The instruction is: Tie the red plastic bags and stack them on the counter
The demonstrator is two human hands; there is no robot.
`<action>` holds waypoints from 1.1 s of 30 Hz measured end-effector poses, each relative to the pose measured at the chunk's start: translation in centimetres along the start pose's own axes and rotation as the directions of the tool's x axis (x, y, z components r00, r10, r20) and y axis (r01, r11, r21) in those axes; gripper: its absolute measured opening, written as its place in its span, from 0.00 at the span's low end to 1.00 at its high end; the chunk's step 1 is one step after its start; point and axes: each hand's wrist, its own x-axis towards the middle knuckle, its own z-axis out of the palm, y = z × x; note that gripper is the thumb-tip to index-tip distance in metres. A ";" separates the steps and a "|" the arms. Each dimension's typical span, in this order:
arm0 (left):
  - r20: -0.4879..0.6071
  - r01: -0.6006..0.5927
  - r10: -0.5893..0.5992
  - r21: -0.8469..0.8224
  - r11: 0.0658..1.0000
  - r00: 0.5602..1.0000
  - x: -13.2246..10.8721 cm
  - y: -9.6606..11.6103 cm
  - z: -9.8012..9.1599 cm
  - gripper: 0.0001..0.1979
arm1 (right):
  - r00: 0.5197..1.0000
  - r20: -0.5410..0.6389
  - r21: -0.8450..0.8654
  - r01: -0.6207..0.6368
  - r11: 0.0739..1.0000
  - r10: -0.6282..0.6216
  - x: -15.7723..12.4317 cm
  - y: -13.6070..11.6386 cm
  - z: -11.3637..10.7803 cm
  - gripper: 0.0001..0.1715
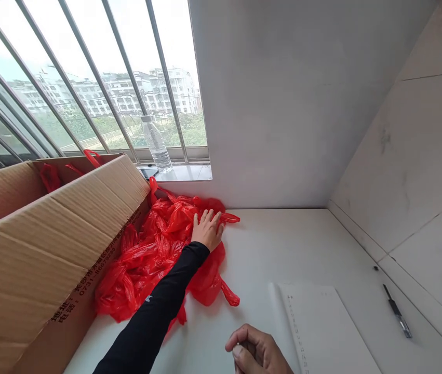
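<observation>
Several red plastic bags (146,259) lie in a crumpled heap on the white table (283,234), against the cardboard box. My left hand (207,228), in a black sleeve, rests palm down on the heap's right part, its fingers somewhat spread. What is under the palm is hidden. Near the bottom edge, my right hand (257,350) is above the table with curled fingers, thumb close to the index finger. Whether something small sits between those fingertips cannot be made out.
An open cardboard box (68,223) with red bags inside stands at the left. A water bottle (156,145) and a phone (148,172) are on the windowsill. Paper sheets (322,322) lie at the right front, with a black pen (397,310) farther right.
</observation>
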 end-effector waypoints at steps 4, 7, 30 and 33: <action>0.000 -0.019 0.019 -0.014 1.000 1.000 -2.0 -0.5 0.1 0.28 | 0.999 0.041 -0.034 0.018 0.999 -0.016 -0.4 -0.7 -0.1 0.37; -0.062 -0.051 0.049 -0.026 0.998 0.997 -3.7 -0.5 -0.3 0.28 | 0.998 0.051 -0.035 0.034 0.999 -0.032 -0.5 -0.9 -0.1 0.38; -0.183 0.183 -0.206 -0.133 0.974 0.961 -2.0 -6.8 -3.7 0.17 | 0.998 0.050 -0.056 0.034 0.998 -0.031 -0.2 -0.2 0.1 0.41; -0.303 0.342 -0.369 -0.139 0.929 0.879 -1.6 -8.8 -4.3 0.24 | 0.999 0.033 -0.065 0.017 0.998 -0.015 0.0 0.0 0.1 0.40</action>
